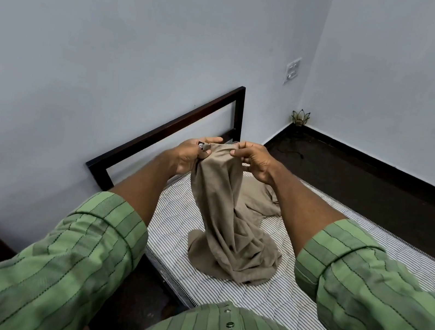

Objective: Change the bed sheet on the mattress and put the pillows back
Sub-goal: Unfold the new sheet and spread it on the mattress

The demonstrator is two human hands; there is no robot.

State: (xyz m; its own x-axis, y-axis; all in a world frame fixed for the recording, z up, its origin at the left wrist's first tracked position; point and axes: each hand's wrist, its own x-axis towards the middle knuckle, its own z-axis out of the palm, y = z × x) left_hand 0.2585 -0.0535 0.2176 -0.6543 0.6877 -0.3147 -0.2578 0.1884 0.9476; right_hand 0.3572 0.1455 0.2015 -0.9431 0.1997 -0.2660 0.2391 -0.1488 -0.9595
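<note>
Fingers [207, 150] of both hands pinch the top edge of the tan sheet [220, 208], left hand [187, 157] and right hand [254, 161] close together. Rest of it hangs bunched onto the bare striped mattress [305, 289] (no pillows in view). Probably hunting for a corner, hard to tell. Best move: walk hands apart along the hem, find the corner, then spread toward the headboard [171, 125].

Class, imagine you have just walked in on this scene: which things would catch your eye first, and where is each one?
First, the tan sheet, pinched at its top edge by the left hand and right hand mid-frame, its bunched lower part on the bare striped mattress. Next, the dark bed frame against the left wall. The green striped sleeves fill the foreground.
</note>
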